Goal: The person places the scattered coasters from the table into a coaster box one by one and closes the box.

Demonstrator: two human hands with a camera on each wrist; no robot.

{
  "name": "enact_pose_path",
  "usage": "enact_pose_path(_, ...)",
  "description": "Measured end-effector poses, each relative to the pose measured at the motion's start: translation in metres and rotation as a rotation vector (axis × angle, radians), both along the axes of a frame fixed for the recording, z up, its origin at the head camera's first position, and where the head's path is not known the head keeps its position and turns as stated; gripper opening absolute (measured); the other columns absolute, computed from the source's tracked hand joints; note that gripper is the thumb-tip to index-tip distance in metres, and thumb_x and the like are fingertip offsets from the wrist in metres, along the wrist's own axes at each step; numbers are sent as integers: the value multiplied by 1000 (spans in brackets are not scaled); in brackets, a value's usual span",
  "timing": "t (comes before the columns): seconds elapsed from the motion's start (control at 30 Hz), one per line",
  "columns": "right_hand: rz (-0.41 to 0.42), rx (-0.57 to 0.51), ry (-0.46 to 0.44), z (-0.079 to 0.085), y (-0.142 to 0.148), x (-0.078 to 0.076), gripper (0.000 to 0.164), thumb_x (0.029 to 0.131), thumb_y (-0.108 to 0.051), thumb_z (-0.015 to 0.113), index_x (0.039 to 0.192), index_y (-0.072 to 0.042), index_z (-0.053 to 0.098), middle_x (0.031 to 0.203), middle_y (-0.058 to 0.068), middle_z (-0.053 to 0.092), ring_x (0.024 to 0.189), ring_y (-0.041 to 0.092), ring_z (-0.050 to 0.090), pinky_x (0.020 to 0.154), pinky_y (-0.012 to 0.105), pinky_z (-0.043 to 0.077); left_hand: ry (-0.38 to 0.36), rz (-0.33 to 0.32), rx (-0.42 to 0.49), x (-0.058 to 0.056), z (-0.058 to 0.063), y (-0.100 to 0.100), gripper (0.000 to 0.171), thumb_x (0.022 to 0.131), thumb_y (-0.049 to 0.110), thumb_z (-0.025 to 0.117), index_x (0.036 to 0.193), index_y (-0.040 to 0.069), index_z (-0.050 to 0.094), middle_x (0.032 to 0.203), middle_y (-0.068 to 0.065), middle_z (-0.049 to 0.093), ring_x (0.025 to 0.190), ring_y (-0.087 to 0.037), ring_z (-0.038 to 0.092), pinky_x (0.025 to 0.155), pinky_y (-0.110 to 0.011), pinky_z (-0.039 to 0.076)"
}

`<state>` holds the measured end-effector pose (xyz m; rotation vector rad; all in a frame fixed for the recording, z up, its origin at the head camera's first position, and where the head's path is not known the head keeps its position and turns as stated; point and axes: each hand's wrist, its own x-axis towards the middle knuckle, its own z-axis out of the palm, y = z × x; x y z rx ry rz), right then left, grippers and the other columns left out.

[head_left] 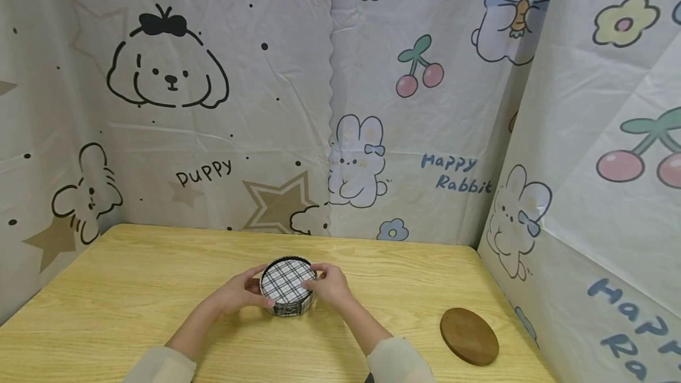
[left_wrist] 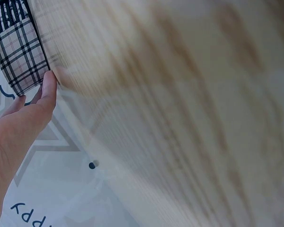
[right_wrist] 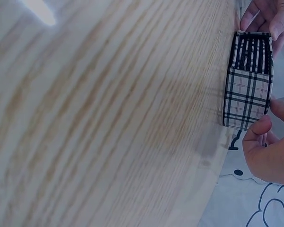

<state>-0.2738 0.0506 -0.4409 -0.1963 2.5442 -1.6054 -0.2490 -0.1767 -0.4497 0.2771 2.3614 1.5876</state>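
A round coaster holder [head_left: 289, 309] in black-and-white plaid stands on the table, and a matching plaid coaster [head_left: 287, 281] lies at its top inside the dark rim. Through the opening in its side, the right wrist view shows several stacked coasters [right_wrist: 251, 53] edge-on. My left hand [head_left: 240, 294] grips the holder from the left, thumb at the near side and fingers round the back. From the right, my right hand [head_left: 331, 283] pinches the top coaster at its edge, thumb over the plaid face. Its other fingers are partly hidden in the head view.
A round brown wooden disc [head_left: 469, 336] lies on the light wood table [head_left: 159, 265], near the right edge. Patterned cloth [head_left: 276, 135] hangs behind the table and along both sides.
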Motion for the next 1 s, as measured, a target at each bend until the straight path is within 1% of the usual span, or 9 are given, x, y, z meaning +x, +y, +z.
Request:
enact_pose_path(0.13, 1, 0, 3, 1, 3, 0, 43, 80, -13, 72, 120, -1, 61, 70, -1, 46, 59, 11, 43, 50, 22, 36, 3, -18, -28, -2, 0, -1, 96, 76, 23, 78, 147, -1, 19, 130, -30, 49, 112, -30, 56, 97, -48, 45)
enact_pose_path(0.23, 6, -10, 7, 3, 9, 0, 40, 82, -15, 70, 119, -2, 61, 70, 0, 49, 58, 13, 46, 50, 25, 41, 4, -18, -47, -3, 1, 0, 99, 74, 27, 79, 147, -1, 19, 131, -31, 48, 112, -29, 55, 97, -46, 46)
enact_pose_path(0.33, 12, -26, 11, 6, 16, 0, 38, 84, -16, 68, 118, -1, 61, 71, 1, 50, 56, 15, 47, 49, 28, 43, -7, 3, -45, -3, 1, 0, 99, 73, 26, 80, 147, 1, 20, 131, -30, 48, 113, -29, 55, 98, -47, 45)
enact_pose_path(0.47, 11, -12, 12, 10, 26, 0, 39, 85, -20, 69, 118, -2, 61, 76, 2, 52, 56, 14, 48, 50, 30, 45, -7, 26, -44, -1, 1, 1, 97, 73, 22, 81, 147, 2, 22, 130, -29, 50, 113, -32, 55, 98, -50, 44)
enact_pose_path(0.7, 34, 18, 20, 15, 47, 4, 34, 85, -20, 68, 114, -5, 63, 79, 4, 55, 57, 13, 48, 49, 31, 46, -1, 30, -49, 1, 0, 1, 96, 73, 19, 80, 147, 0, 22, 129, -30, 50, 113, -33, 55, 97, -50, 45)
enact_pose_path(0.87, 67, 63, 26, 22, 68, 6, 35, 84, -23, 69, 114, -5, 62, 85, 6, 57, 63, 15, 51, 52, 34, 48, 1, 34, -39, 0, -2, 1, 95, 73, 18, 80, 147, 0, 22, 130, -31, 49, 113, -33, 55, 98, -50, 45)
enact_pose_path(0.93, 87, 104, 28, 24, 78, 6, 36, 84, -24, 69, 114, -6, 62, 91, 8, 58, 67, 16, 53, 56, 35, 50, 1, 27, -31, -1, -2, 1, 95, 74, 18, 80, 147, 0, 21, 129, -31, 50, 113, -33, 55, 98, -50, 45)
enact_pose_path(1.0, 110, 154, 37, 26, 88, 8, 36, 84, -26, 69, 114, -7, 62, 98, 11, 59, 74, 17, 54, 58, 35, 50, 1, 20, -23, -1, -3, 1, 95, 74, 18, 80, 147, 0, 21, 129, -30, 50, 113, -33, 55, 97, -50, 45)
